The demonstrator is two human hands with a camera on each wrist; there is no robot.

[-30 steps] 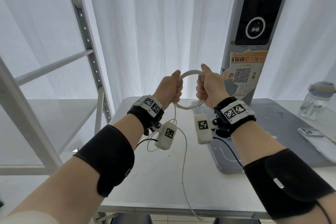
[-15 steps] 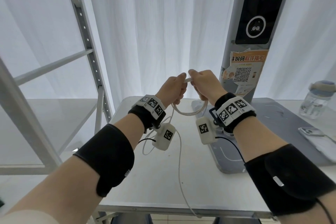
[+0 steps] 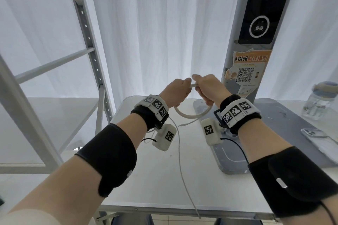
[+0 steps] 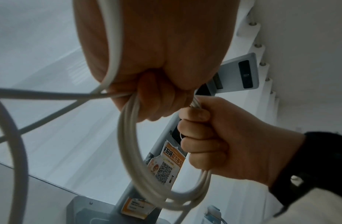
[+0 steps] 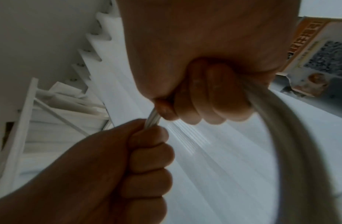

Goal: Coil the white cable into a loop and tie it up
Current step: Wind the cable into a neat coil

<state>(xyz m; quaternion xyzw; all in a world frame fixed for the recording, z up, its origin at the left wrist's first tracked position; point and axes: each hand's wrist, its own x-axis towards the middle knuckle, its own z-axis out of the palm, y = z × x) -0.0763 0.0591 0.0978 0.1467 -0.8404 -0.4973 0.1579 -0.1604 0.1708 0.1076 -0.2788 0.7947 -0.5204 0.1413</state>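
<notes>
Head view: both fists, left hand (image 3: 176, 91) and right hand (image 3: 208, 88), clutch white cable (image 3: 192, 114).

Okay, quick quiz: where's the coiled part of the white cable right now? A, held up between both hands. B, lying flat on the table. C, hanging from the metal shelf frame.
A: the left hand and right hand both grip the white cable, its loop hanging between them above the table.

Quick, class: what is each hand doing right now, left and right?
Left hand: fingers curled, gripping the top of the white cable coil.
Right hand: fingers curled, gripping the same coil beside it.
</notes>
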